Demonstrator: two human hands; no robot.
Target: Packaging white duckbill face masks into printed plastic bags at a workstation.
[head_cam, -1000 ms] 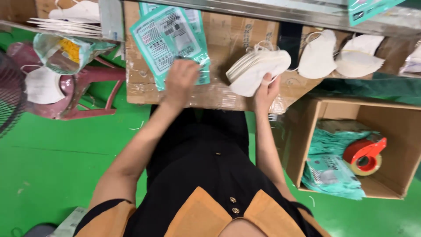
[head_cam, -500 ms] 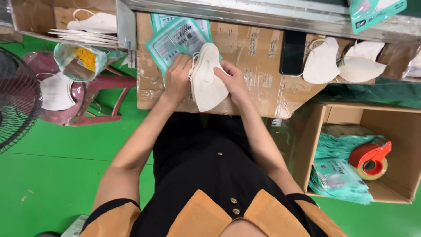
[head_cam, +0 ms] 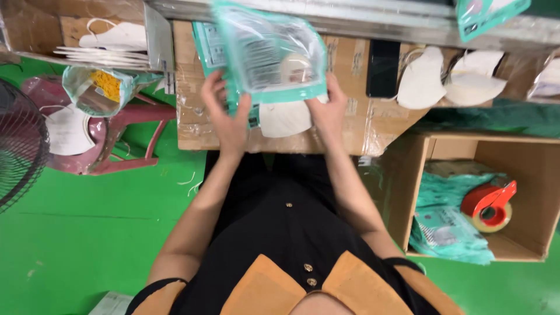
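Teal pouch (head_cam: 274, 55) between left hand (head_cam: 227, 119) and right hand (head_cam: 328, 111)

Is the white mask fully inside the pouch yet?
No, partly in: the white mask sticks out below the teal pouch, held by both hands.

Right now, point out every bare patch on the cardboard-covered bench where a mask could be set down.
Bare cardboard bench shows left of the left hand, and between the right hand and the black phone. The centre is crowded: both hands hold a teal pouch over a white mask. Right of the phone, loose masks fill the top.
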